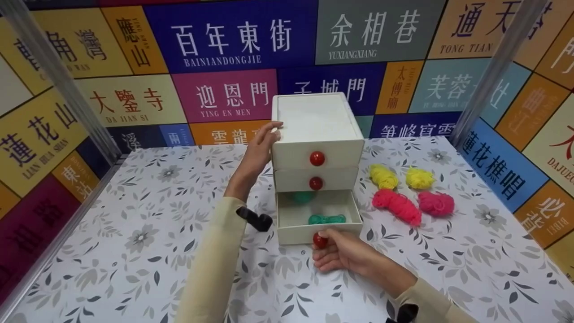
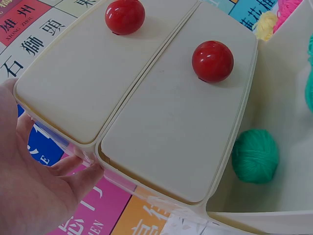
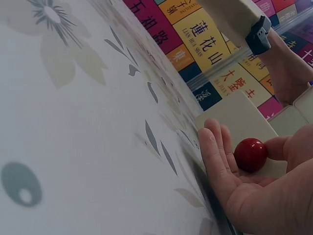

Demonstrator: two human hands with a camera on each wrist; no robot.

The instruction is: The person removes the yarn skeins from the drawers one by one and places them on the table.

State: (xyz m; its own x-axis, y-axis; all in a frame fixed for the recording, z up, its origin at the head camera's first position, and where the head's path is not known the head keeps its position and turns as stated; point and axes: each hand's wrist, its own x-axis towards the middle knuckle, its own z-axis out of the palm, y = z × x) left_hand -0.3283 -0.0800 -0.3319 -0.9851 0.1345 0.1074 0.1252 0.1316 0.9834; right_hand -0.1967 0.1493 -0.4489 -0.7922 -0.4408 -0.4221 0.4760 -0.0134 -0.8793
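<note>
A small white drawer cabinet (image 1: pixel 317 117) with three drawers and round red knobs stands on the table. My left hand (image 1: pixel 261 144) rests against its upper left side, fingertips at the top edge; in the left wrist view the fingers (image 2: pixel 73 174) touch the clear side wall. My right hand (image 1: pixel 345 251) pinches the red knob (image 3: pixel 250 154) of the bottom drawer (image 1: pixel 296 234) between thumb and fingers. That drawer is pulled out. Inside lie a green yarn bundle (image 1: pixel 327 219) near the front and another green yarn bundle (image 2: pixel 255 156) farther back. The upper two drawers are closed.
Right of the cabinet lie two yellow yarn bundles (image 1: pixel 384 176) and two pink yarn bundles (image 1: pixel 436 203). A leaf-patterned cloth (image 1: pixel 148 251) covers the table. Behind stands a colourful wall of signs (image 1: pixel 224 94), with clear posts (image 1: pixel 67 85) at the corners.
</note>
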